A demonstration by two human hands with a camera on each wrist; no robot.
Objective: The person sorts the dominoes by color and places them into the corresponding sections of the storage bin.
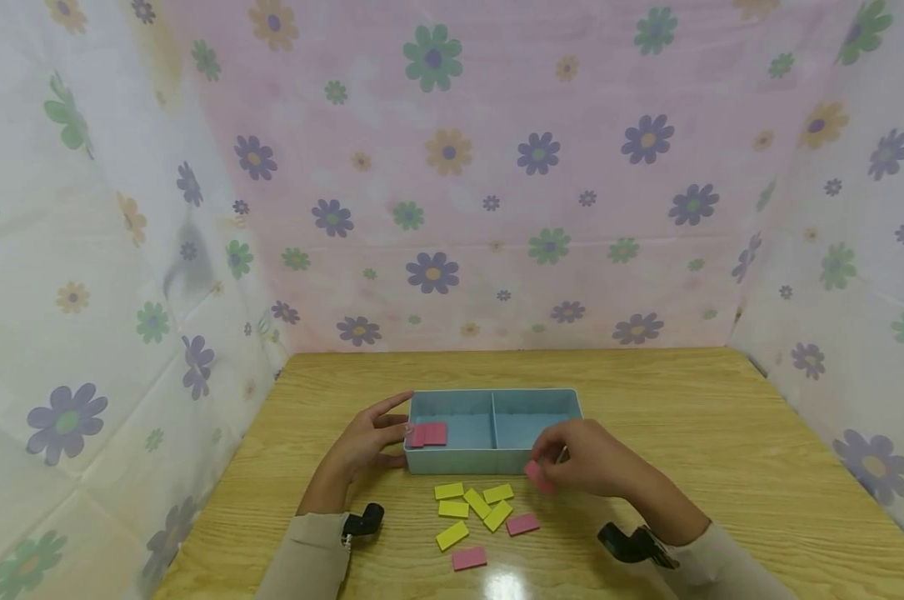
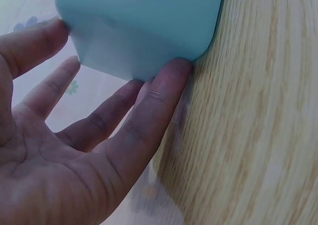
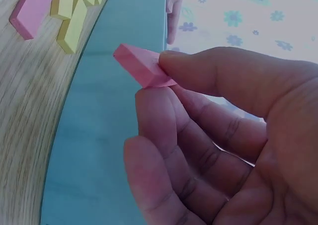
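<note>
Thumb and fingertip of my right hand (image 1: 590, 457) pinch a pink block (image 3: 141, 66), a small flat rectangle. It is held tilted close to the front wall of a light blue box (image 1: 459, 462), near its right half. A divider splits the box into two compartments, and pink blocks (image 1: 434, 433) lie in the left one. My left hand (image 1: 362, 437) rests against the box's left end, its spread, nearly straight fingertips touching the wall, as the left wrist view shows.
Several yellow blocks (image 1: 454, 508) are scattered on the wooden table (image 1: 646, 383) in front of the box. Two pink blocks lie by them, one pink block (image 1: 522, 524) on the right and another pink block (image 1: 470, 558) nearer. Flowered cloth (image 1: 452, 208) surrounds the table's back and sides.
</note>
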